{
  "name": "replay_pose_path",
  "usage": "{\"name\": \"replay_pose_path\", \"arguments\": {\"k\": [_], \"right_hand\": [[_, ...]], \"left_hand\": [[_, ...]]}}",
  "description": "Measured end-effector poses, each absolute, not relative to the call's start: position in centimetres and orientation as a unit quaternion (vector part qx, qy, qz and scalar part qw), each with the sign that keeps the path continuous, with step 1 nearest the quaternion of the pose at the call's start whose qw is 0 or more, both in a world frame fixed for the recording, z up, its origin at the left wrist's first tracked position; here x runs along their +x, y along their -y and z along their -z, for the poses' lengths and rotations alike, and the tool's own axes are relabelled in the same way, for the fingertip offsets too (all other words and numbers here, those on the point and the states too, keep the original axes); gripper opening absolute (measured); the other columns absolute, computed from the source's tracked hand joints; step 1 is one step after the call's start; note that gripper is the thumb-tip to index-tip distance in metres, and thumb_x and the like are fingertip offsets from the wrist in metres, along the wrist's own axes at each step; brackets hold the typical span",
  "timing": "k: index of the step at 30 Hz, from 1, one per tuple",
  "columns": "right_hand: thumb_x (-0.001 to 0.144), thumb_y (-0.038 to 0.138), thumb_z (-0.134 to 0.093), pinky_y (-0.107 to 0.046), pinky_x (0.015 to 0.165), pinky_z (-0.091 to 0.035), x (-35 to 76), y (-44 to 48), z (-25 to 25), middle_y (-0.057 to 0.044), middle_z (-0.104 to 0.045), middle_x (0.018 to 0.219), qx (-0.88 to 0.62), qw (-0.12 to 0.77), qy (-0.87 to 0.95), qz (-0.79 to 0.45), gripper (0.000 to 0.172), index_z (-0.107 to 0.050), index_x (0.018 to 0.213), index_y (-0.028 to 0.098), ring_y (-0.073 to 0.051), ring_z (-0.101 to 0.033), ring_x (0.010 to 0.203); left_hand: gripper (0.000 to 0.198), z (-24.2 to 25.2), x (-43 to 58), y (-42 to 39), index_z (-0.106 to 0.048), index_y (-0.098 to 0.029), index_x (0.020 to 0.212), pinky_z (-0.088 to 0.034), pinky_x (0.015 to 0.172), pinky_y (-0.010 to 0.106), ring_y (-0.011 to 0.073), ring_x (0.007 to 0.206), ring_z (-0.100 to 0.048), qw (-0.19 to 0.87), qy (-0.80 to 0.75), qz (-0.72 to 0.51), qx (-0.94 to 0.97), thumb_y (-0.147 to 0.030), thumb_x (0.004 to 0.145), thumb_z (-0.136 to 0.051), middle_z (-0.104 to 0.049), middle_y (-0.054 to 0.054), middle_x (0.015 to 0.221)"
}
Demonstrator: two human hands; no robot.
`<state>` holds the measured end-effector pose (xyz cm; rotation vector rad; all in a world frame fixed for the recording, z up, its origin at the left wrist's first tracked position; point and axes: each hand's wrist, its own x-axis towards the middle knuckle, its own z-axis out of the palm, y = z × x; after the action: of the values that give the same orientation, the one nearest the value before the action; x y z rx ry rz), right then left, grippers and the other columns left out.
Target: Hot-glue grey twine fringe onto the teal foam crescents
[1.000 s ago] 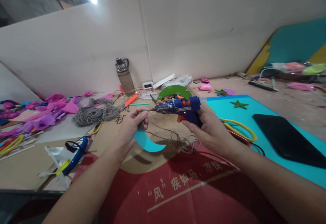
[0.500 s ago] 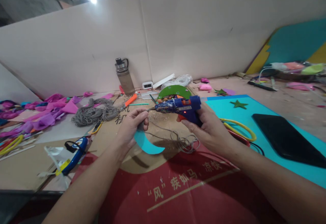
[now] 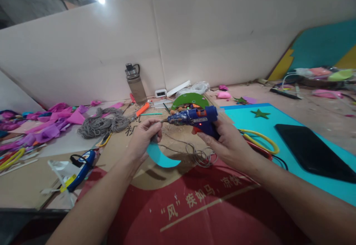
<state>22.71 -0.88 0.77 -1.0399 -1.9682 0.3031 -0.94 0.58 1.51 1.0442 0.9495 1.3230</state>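
The upper end of the blue crescent [image 3: 161,157] is hidden inside the left hand [image 3: 147,135], so I cannot say exactly how it is held there. A dark grey piece shows below the fingers, but it is hard to make out. The handle of the glue gun [image 3: 191,117] is mostly covered by the right hand [image 3: 229,137]. A yellow loop [image 3: 263,141] is partly hidden behind the right wrist. Both forearms are cut off by the picture edge.

On the red cardboard [image 3: 200,224] there is pale Chinese writing, which I read as “风” 疾如马, 凉快; its right end is in shadow. The black letters [image 3: 131,130] near the left hand are partly covered. The gun carries a small white label [image 3: 200,120], too small to read, and a red light glows below it.

The left hand has its thumb and fingers pinched together, and the crescent hangs from it, curving below and to the right. The right hand is closed around the gun's handle. The nozzle points at the left fingertips and is very near to them; whether it touches, I cannot tell. Grey cord [image 3: 203,156] lies beneath the gun.
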Motion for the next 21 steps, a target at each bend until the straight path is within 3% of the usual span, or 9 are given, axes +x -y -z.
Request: {"name": "replay_pose_path", "arguments": {"k": [21], "right_hand": [[0.091,0.028,-0.053,-0.041,0.083,-0.049,22.82,0.55,-0.59,-0.016,-0.066,0.110,-0.397,0.455,0.781,-0.160,0.030,-0.053,0.118,0.015,-0.030,-0.063,0.102]], "left_hand": [[0.024,-1.57,-1.26,-0.62,-0.062,-0.017,0.080,-0.040,0.045,0.016,0.0060,0.046,-0.049,0.572,-0.407,-0.563,0.436,-0.027,0.067,-0.081,-0.057,-0.004,0.054]]}}
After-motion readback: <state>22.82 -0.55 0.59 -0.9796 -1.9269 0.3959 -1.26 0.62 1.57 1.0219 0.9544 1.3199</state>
